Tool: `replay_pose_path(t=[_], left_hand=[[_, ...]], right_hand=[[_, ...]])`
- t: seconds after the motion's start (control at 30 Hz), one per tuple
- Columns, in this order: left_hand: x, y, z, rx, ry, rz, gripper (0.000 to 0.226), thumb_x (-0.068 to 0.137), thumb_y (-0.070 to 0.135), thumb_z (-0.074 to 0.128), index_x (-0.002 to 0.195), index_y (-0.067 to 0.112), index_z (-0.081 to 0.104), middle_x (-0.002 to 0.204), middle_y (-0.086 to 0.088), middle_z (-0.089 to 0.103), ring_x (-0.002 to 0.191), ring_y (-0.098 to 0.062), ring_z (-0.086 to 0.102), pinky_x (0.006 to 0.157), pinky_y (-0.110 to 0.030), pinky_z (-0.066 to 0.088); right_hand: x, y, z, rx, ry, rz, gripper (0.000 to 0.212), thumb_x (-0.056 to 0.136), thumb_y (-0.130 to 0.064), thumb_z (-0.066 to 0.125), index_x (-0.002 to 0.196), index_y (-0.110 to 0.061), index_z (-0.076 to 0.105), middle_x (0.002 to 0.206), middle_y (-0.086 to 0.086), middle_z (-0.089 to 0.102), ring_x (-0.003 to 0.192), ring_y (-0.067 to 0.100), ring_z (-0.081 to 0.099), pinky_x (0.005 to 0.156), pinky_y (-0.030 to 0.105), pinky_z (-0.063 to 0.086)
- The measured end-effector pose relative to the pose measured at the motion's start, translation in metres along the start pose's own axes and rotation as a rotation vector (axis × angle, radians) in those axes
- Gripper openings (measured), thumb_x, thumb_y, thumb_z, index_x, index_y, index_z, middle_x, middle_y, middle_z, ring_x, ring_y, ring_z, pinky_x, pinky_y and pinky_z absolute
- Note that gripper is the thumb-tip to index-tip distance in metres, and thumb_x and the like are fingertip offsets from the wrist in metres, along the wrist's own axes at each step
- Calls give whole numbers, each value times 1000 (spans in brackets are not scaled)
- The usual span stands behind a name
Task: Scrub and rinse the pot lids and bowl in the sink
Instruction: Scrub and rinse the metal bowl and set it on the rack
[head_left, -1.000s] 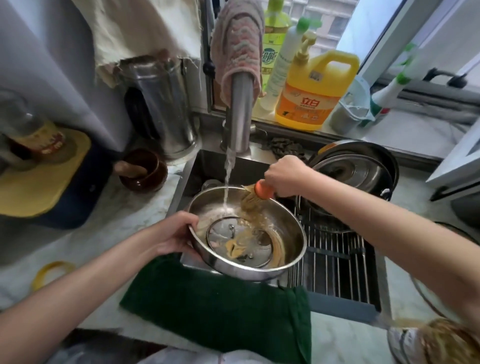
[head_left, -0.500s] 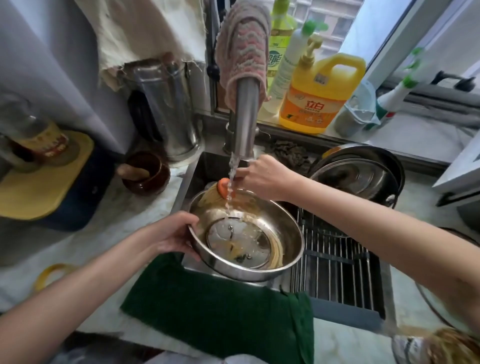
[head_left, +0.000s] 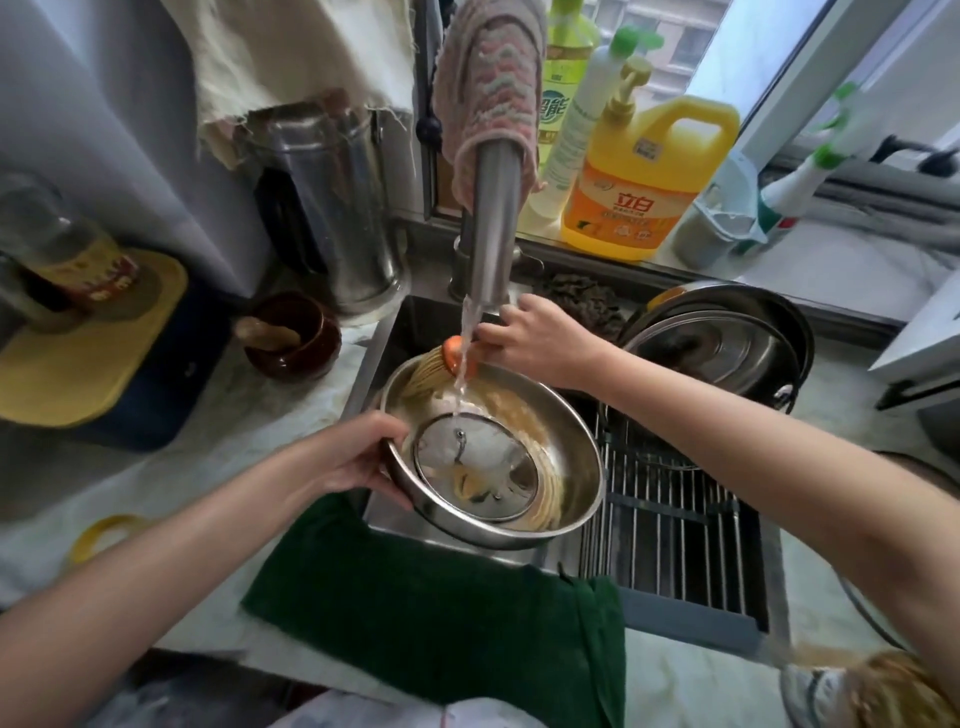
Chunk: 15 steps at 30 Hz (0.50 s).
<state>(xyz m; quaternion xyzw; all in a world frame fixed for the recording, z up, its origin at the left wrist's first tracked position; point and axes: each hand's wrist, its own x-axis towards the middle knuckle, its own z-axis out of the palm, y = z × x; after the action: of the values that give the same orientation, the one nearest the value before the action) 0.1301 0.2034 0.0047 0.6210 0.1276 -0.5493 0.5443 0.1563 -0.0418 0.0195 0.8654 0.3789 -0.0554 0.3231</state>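
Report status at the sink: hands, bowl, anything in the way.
Left hand grips bowl rim. Right hand holds brush under faucet stream. Lid lies in bowl, yellowish residue inside. Nothing blocking.

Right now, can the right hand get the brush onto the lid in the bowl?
Probably yes. The right hand holds the brush at the far rim of the bowl, the lid lies uncovered below it, and the left hand grips the near-left rim, clear of it.

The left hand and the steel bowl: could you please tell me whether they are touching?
Touching. The head view shows the left hand gripping the steel bowl, its fingers curled round the bowl's left rim with no gap.
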Motion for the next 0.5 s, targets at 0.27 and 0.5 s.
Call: replay_pose_path(t=[0.27,0.5], left_hand=[[7,-8,-23,-174,182,178,79,67,-11,46,140,17,35,106,-22,56,75,-30,68,48,-38,55],[10,-4,-7,-164,198,277,91,75,-16,38,138,48,23,125,-15,49,102,-42,62,51,-42,56]], right_hand=[[-33,-20,-17,445,-609,338,29,95,-20,48,120,-15,60,122,4,62,113,29,59,83,37,49],[-15,-30,7,280,-219,539,39,98,-9,34,137,-10,37,113,8,56,97,32,60,60,33,35]])
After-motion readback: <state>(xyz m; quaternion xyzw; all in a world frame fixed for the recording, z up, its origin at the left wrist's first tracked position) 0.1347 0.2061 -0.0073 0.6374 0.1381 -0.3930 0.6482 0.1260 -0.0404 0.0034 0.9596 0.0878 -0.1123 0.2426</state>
